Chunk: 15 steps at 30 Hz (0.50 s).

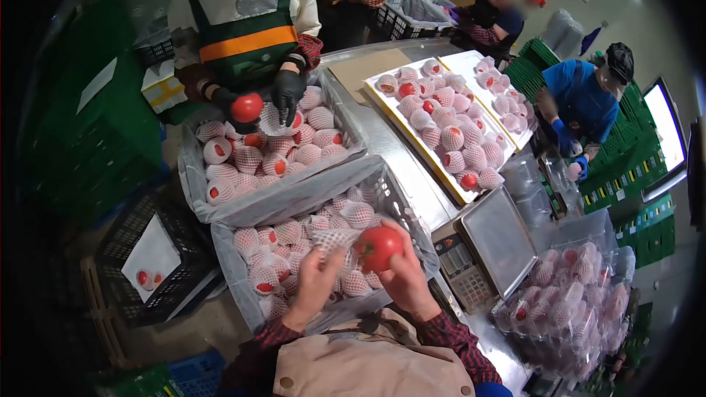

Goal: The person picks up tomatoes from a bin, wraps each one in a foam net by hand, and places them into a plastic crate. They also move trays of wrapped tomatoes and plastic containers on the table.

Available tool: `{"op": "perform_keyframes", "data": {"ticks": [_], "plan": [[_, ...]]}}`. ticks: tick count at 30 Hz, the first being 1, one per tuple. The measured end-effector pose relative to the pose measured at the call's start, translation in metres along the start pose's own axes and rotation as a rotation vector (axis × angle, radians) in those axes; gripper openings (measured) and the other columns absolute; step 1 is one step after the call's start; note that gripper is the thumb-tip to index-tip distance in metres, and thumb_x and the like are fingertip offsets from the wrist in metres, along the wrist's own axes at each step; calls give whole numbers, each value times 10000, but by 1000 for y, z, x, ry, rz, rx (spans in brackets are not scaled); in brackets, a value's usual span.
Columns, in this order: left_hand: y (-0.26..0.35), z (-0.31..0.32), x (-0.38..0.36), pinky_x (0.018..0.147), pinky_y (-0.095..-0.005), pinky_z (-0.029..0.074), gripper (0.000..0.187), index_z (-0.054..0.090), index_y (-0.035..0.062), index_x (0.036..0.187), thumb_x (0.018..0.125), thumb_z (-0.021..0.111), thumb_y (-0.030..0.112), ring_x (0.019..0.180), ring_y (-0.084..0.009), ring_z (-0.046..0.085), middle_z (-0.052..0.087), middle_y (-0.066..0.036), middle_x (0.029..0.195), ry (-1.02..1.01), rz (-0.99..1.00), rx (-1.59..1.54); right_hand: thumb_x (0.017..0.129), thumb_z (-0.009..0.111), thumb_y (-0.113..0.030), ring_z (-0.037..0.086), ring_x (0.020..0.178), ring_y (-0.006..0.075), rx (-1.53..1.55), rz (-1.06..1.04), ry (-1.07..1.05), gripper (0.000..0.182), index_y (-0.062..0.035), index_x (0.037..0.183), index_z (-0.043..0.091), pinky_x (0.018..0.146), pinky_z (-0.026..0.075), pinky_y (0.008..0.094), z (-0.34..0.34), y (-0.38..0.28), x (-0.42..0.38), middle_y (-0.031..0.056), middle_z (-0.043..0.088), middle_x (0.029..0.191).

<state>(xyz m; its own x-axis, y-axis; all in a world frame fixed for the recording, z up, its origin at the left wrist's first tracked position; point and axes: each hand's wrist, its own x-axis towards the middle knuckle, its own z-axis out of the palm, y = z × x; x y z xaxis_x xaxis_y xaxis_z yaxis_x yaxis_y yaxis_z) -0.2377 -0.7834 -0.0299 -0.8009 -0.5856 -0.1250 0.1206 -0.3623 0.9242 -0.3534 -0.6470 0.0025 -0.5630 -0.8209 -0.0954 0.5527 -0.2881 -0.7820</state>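
My right hand point(409, 279) is closed around a bare red tomato point(381, 248), its green stem end turned to the left. Beside it, my left hand point(316, 285) pinches a white foam net sleeve point(335, 240), which is slightly blurred and reaches close to the tomato. Both hands are above a black crate with a grey plastic liner point(229, 259). Inside that crate lie many net-wrapped tomatoes point(266, 278).
A second lined crate point(193, 176) adjoins mine; a co-worker's black-gloved hands point(288, 95) work there with a tomato. To the right are a weighing scale point(467, 272), stacked clear packs point(566, 301) and white trays point(412, 143). A black crate point(118, 250) stands left.
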Motion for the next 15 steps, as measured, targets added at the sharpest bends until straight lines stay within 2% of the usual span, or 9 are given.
{"op": "perform_keyframes", "data": {"ticks": [2, 4, 6, 8, 9, 10, 12, 13, 15], "plan": [[1, -19, 2, 678, -241, 481, 227, 668, -17, 1030, 1034, 643, 209, 794, -50, 574, 660, 37, 903, 31, 15, 112, 1039, 560, -462, 597, 1219, 314, 252, 137, 40, 613, -179, 1535, 337, 957, 546, 406, -5, -10, -3, 172, 514, 1382], [-11, -30, 5, 637, -243, 473, 229, 677, -22, 978, 1039, 628, 193, 735, -57, 570, 664, 28, 836, 59, 43, 161, 1056, 512, -482, 624, 1171, 324, 322, 175, 57, 569, -202, 1524, 351, 883, 572, 391, -9, -10, -5, 180, 537, 1349], [-17, -39, 3, 641, -256, 477, 215, 666, -28, 1002, 1023, 646, 185, 742, -71, 580, 684, -22, 854, 91, -13, 525, 1073, 465, -502, 651, 1123, 335, 395, 220, 67, 530, -225, 1513, 364, 810, 597, 376, -8, -11, -5, 188, 561, 1315], [-15, -28, -4, 670, -277, 501, 234, 665, -31, 1042, 988, 691, 196, 761, -106, 616, 698, -54, 875, 71, 39, 430, 1095, 385, -514, 697, 914, 309, 425, 280, 88, 500, -207, 1490, 381, 620, 573, 313, -1, -13, -5, 179, 603, 1231], [-14, -21, -7, 699, -299, 525, 282, 665, -34, 1082, 952, 736, 207, 780, -141, 652, 712, -86, 896, 51, 95, 333, 1095, 385, -514, 697, 914, 309, 428, 281, 89, 500, -207, 1490, 381, 620, 573, 313, 0, -11, -5, 179, 603, 1231], [-13, -14, -8, 699, -299, 525, 282, 665, -34, 1082, 952, 736, 207, 780, -141, 652, 712, -86, 896, 50, 91, 336, 1096, 372, -521, 687, 818, 284, 352, 280, 108, 508, -192, 1483, 390, 554, 534, 299, 0, -10, -5, 169, 612, 1205], [-10, -5, -6, 825, -349, 553, 466, 645, -37, 1201, 861, 825, 226, 923, -210, 702, 728, -136, 1043, -90, 373, 311, 1098, 358, -528, 677, 722, 259, 281, 278, 127, 518, -178, 1477, 398, 488, 494, 284, 1, -10, -6, 159, 621, 1178], [-10, -8, -8, 928, -372, 537, 597, 622, -42, 1272, 802, 869, 231, 1070, -246, 692, 707, -166, 1165, -159, 311, 373, 1100, 351, -528, 633, 628, 219, 188, 274, 114, 525, -150, 1456, 426, 454, 451, 274, 3, -13, -6, 151, 640, 1096], [-2, -12, -10, 947, -366, 529, 604, 604, -41, 1294, 812, 864, 214, 1107, -236, 676, 685, -157, 1216, -240, 293, 505, 1102, 344, -528, 588, 533, 179, 100, 270, 103, 536, -123, 1435, 454, 420, 409, 263, 8, -15, -8, 142, 660, 1014]]}}
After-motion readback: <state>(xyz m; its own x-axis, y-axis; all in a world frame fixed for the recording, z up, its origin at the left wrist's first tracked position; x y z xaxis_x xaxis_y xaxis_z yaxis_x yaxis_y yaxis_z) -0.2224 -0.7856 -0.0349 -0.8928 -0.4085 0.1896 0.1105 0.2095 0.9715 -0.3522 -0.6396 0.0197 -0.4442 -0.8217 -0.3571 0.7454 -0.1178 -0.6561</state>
